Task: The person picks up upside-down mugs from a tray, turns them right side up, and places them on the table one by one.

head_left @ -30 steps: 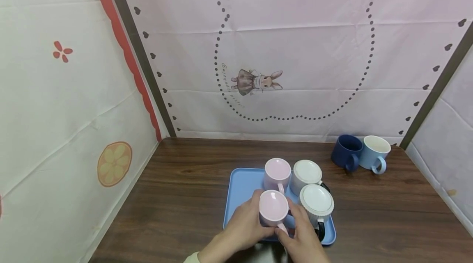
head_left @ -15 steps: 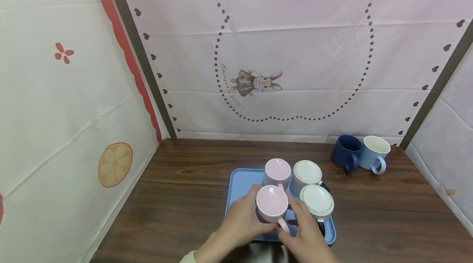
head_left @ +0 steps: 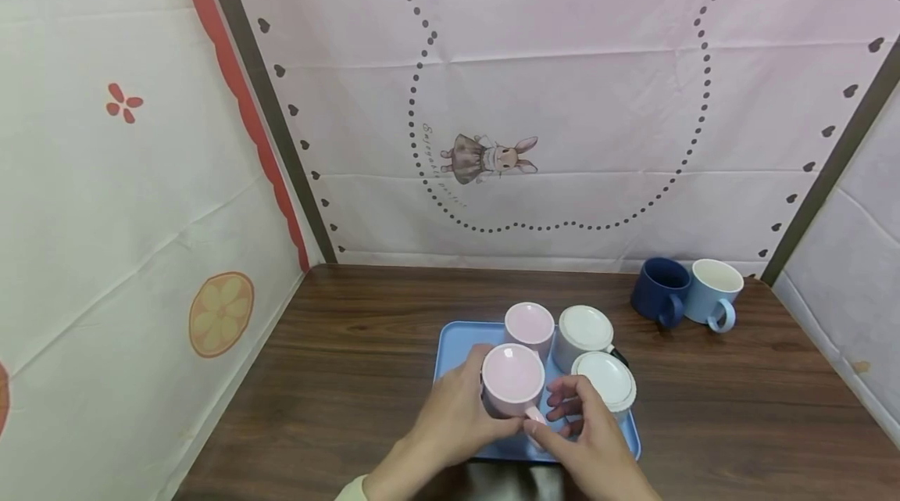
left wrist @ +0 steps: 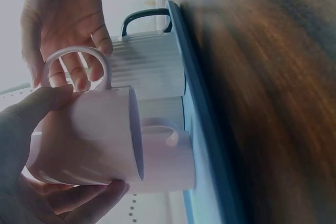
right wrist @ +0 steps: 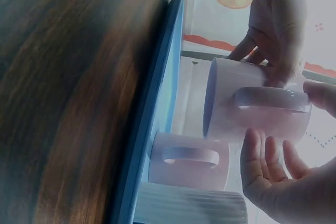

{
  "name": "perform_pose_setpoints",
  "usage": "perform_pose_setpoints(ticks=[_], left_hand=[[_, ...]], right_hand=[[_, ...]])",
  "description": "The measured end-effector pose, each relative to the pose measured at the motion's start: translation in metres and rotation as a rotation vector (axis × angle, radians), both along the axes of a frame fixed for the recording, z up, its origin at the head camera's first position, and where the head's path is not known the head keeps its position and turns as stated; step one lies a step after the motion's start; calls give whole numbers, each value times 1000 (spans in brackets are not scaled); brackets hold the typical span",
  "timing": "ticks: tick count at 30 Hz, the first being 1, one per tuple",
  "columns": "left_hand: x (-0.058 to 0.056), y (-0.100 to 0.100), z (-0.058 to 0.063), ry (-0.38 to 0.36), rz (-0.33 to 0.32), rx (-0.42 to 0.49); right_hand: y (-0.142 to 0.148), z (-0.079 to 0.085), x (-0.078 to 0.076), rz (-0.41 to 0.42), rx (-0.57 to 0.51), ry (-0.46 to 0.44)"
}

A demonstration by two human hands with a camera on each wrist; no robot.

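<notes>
My left hand (head_left: 460, 411) grips a pink mug (head_left: 513, 376), thumb on one side and fingers on the other. The mug is upside down, its glossy base up and its rim facing down, raised above the blue tray (left wrist: 202, 124). Its handle (right wrist: 270, 98) points toward my right hand (head_left: 587, 434). The right thumb is at the handle, while the other right fingers are spread loosely beside the mug, apart from its wall. Behind on the tray stands a second pink mug (head_left: 529, 325), also upside down.
On the tray's right side are two upturned white mugs, a rear one (head_left: 585, 329) and a front ribbed one (head_left: 605, 380). A navy mug (head_left: 650, 298) and a light blue mug (head_left: 703, 298) stand upright at the back right of the wooden table (head_left: 337, 376). Printed cloth hangs around the table.
The held pink mug has risen and shifted slightly left with my left hand. My right fingers have come away from its side, the thumb staying by the handle.
</notes>
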State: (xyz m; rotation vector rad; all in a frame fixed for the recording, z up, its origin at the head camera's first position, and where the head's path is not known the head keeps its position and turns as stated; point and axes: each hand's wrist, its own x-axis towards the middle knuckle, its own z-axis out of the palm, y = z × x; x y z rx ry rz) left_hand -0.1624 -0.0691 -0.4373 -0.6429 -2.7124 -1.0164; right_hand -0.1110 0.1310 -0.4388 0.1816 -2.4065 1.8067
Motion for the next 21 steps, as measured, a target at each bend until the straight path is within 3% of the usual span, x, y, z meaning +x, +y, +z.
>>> perform_pose_setpoints(ticks=[13,21], left_hand=[[-1,0,9,21,4,22],[0,-1,11,27,-4,22]], right_hand=[[1,8,0,66,5,-182],[3,9,1,160,-34,-192]])
